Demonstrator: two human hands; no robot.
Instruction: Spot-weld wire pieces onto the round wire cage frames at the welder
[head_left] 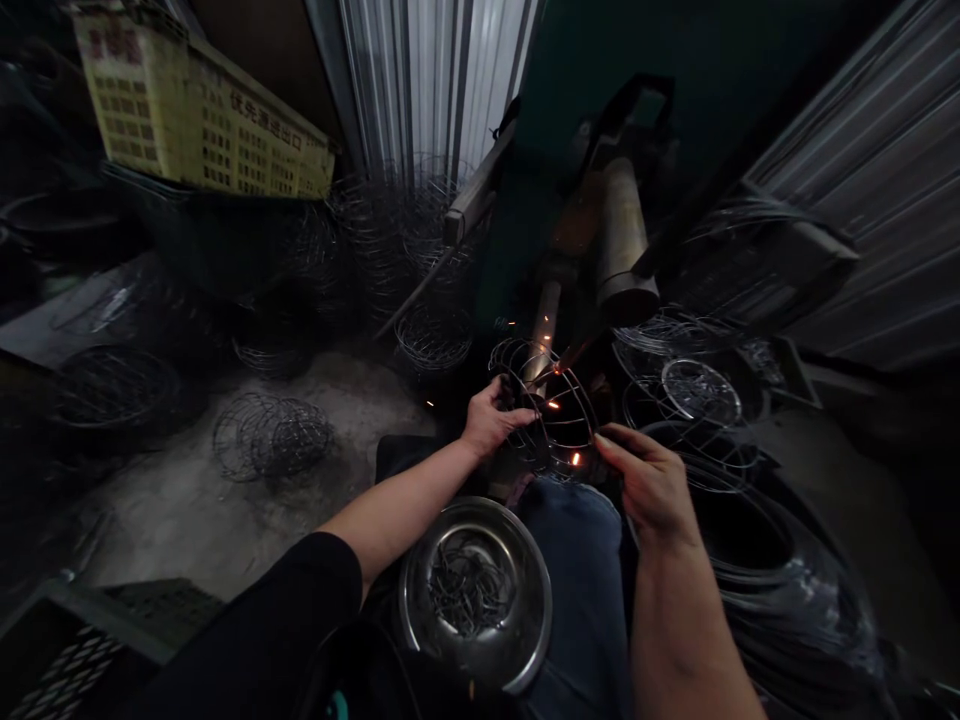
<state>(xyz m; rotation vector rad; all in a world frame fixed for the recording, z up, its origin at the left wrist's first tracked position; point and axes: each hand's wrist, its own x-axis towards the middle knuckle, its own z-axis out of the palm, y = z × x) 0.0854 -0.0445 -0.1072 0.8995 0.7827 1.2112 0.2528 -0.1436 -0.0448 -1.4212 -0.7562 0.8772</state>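
Between my two hands is a round wire frame (571, 442) made of thin metal rings and cross wires. My left hand (495, 418) grips its left side, fingers closed around the wire. On the right rim my right hand (649, 478) pinches the outer ring between thumb and fingers. The frame's upper part meets the metal rods of a welding machine (546, 320), and orange sparks glow at the contact and fly off below it. A steel bowl (541, 620) holding several small bent metal pieces rests on my lap, below my left forearm.
A thick metal cylinder (626, 245) juts toward me above the frame. Wire baskets (271, 436) lie on the floor at left, and more wire rings (701, 392) are piled at right. Large wire coils (795, 590) lie beside my right arm. A yellow crate (262, 150) stands back left.
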